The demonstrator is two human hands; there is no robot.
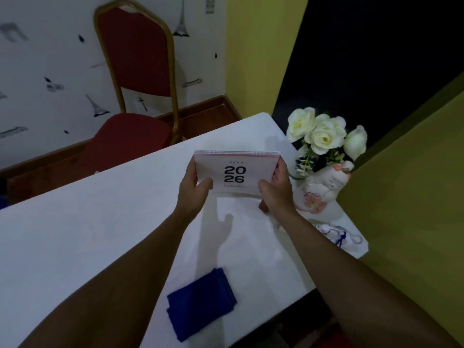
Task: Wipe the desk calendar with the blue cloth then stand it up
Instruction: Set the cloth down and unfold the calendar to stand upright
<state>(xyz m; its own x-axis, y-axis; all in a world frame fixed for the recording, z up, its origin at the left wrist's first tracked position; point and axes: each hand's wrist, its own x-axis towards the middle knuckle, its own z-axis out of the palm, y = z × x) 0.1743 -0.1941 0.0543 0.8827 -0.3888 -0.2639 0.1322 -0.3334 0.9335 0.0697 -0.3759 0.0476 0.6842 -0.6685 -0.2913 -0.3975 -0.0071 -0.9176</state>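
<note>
The desk calendar [236, 169] is white with a spiral top edge and "2026" printed on its front. It is upright, facing me, at the far middle of the white table [88, 222]. My left hand [194, 188] grips its lower left side and my right hand [276, 189] grips its lower right side. Whether its bottom edge touches the table is hidden by my hands. The blue cloth [200, 301] lies folded on the table near the front edge, between my forearms, with no hand on it.
White roses in a vase [324, 136] and a white cat figurine [324, 189] stand close to the right of the calendar. A small white and blue trinket [336, 234] lies by the right edge. A red chair [135, 96] sits beyond the table's far edge.
</note>
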